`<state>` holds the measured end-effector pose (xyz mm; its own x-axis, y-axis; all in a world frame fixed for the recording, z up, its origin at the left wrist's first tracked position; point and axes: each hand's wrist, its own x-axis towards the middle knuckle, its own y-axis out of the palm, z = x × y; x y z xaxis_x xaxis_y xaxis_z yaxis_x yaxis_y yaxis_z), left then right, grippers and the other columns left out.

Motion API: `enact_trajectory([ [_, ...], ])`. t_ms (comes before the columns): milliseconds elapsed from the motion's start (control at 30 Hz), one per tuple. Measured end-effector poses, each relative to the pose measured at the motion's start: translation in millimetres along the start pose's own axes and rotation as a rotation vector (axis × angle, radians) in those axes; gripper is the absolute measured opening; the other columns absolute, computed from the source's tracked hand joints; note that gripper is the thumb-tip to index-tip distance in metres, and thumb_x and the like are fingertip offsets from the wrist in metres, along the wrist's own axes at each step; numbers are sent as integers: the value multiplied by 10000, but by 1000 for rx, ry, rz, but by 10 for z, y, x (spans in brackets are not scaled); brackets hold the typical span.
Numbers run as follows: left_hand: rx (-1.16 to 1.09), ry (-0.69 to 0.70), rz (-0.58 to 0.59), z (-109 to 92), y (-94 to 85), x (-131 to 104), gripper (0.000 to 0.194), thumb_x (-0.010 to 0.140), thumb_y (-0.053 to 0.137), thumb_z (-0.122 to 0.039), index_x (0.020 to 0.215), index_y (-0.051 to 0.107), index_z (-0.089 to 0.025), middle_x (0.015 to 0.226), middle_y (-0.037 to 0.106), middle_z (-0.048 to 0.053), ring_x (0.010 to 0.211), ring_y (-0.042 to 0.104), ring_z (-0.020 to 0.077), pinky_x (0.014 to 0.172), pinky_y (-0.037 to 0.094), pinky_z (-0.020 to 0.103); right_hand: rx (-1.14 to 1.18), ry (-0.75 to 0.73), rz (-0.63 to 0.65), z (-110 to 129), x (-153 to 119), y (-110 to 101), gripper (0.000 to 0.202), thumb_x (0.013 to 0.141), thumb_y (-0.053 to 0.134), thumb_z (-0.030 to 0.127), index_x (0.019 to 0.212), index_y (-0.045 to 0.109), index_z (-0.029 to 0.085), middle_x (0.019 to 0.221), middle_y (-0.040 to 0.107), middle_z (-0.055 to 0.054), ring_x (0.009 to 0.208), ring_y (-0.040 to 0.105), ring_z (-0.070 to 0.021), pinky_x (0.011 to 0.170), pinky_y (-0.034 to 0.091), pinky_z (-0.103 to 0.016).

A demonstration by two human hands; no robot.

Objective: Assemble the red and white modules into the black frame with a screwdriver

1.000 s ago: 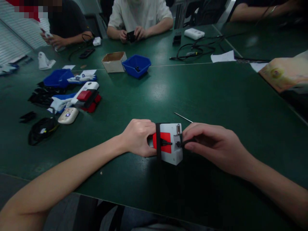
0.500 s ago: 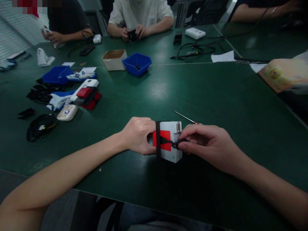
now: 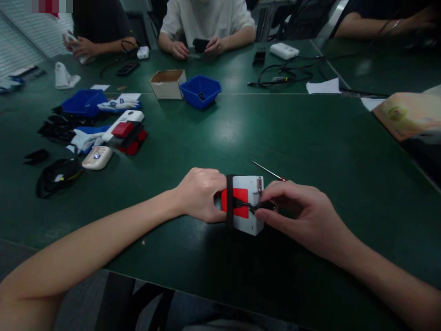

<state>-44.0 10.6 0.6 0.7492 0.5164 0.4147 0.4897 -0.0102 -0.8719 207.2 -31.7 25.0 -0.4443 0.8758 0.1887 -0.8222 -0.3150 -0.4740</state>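
Note:
A light grey box-shaped device (image 3: pixel 255 225) with a red patch (image 3: pixel 241 195) and a black strap (image 3: pixel 229 202) around it is at the table's near middle. My left hand (image 3: pixel 203 195) grips its left end, fingers wrapped behind it. From the right, my right hand (image 3: pixel 303 209) pinches a small black part (image 3: pixel 266 206) between thumb and fingers, over the device's right side. A thin black piece runs from that part onto the red patch. Just behind my right hand lies a thin metal rod tool (image 3: pixel 268 170), its reddish end partly hidden by the hand.
On the left are a coiled cable (image 3: pixel 57 177), a cream case (image 3: pixel 97 158), a red and black object (image 3: pixel 128 137), gloves and a blue bin (image 3: pixel 84 102). Farther back stand a carton (image 3: pixel 167 85) and another blue bin (image 3: pixel 200 92). People sit across the table (image 3: pixel 275 133).
My right fingers have opened slightly around the black part, showing more of it. The person opposite has moved one hand off the dark object. The view has shifted slightly.

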Motion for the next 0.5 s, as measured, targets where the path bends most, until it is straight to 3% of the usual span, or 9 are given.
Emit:
enact_trajectory([
  [200, -2, -7, -14, -7, 4, -1, 334, 832, 687, -500, 752, 656, -177, 647, 664, 20, 550, 584, 150, 532, 434, 299, 69, 47, 3, 14, -29, 33, 98, 883, 760, 309, 859, 715, 226, 807, 716, -19, 659, 653, -156, 544, 529, -256],
  [367, -11, -8, -13, -10, -11, 1, 345, 813, 700, -498, 699, 616, -184, 633, 651, 17, 541, 567, 146, 514, 403, 293, -69, -248, 13, -28, -26, -2, 78, 912, 732, 196, 885, 670, 233, 828, 714, -2, 735, 669, -155, 667, 533, -287],
  [500, -11, -5, -17, -14, -10, 7, 345, 811, 695, -493, 687, 615, -181, 619, 631, 14, 530, 553, 147, 514, 411, 296, -113, -305, -1, -28, -16, -15, 89, 928, 713, 168, 968, 692, 245, 899, 752, -24, 815, 711, -183, 728, 560, -314],
])
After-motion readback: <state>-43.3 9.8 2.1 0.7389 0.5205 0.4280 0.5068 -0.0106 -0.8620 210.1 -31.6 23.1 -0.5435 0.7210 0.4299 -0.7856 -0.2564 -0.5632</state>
